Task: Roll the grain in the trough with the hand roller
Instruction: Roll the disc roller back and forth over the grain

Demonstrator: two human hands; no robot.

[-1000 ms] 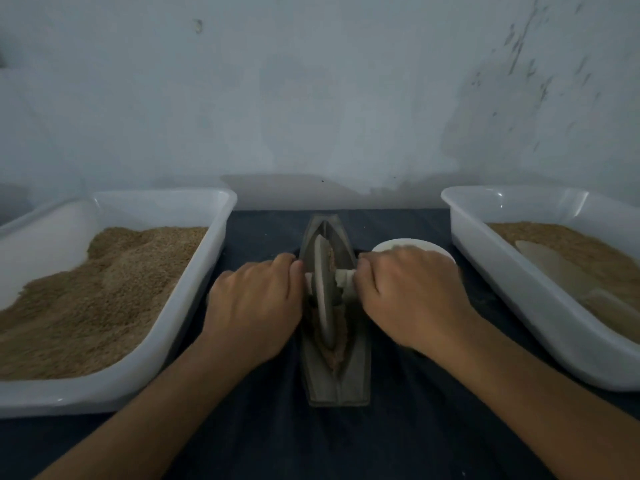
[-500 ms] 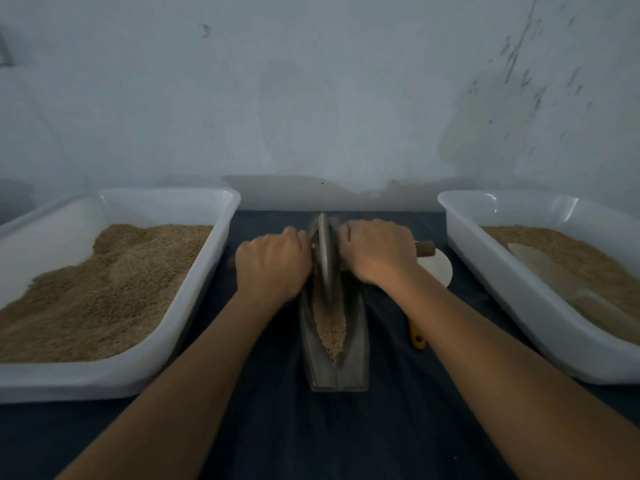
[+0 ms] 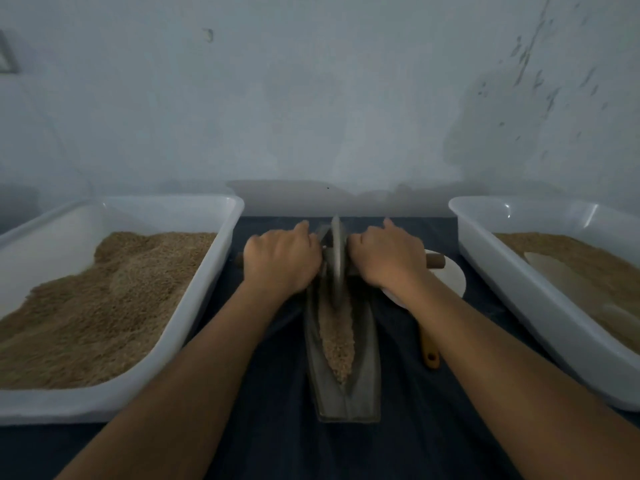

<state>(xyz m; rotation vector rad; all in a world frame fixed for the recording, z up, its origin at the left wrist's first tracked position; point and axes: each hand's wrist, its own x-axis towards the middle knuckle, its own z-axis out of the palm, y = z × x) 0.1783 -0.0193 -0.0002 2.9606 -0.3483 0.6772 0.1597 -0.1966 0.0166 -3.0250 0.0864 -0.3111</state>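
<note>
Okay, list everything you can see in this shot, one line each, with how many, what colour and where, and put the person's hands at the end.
trough: one, grey, centre of the cloth, running away from the person.
grain in trough: one strip, tan, along the near half of the groove.
hand roller: one, grey disc on a brown axle, at the trough's far end.
tubs: two, white; left tub heaped with tan grain, right tub holds tan grain.
scoop: one, pale, lying in the right tub.
dish: one, white, right of the trough, partly hidden.
wooden handle: one, yellow-brown, beside the right forearm.
cloth: one, dark blue, covering the table.
left hand: grips the axle left of the disc.
right hand: grips the axle right of the disc.
</note>
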